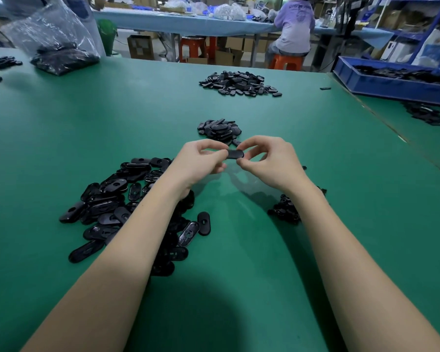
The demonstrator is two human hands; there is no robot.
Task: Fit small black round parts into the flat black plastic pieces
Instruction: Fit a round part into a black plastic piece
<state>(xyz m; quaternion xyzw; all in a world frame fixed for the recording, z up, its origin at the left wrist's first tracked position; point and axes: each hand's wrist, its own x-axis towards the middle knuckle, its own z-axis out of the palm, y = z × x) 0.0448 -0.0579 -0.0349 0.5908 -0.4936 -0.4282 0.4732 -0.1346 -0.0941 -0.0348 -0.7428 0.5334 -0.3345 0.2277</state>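
Note:
One flat black oval piece (235,153) is held above the green table (87,118) between both hands. My left hand (200,161) pinches its left end with curled fingers. My right hand (267,161) pinches its right end. A big pile of flat black oval pieces (117,199) lies under my left forearm. A small heap of small black parts (285,209) sits beside my right forearm. No small round part shows in my fingers.
A small pile of black pieces (220,129) lies just beyond my hands, and a larger pile (240,83) lies farther back. A blue bin (391,80) of black parts stands at the right. A plastic bag (59,47) sits far left. A person sits at another table behind.

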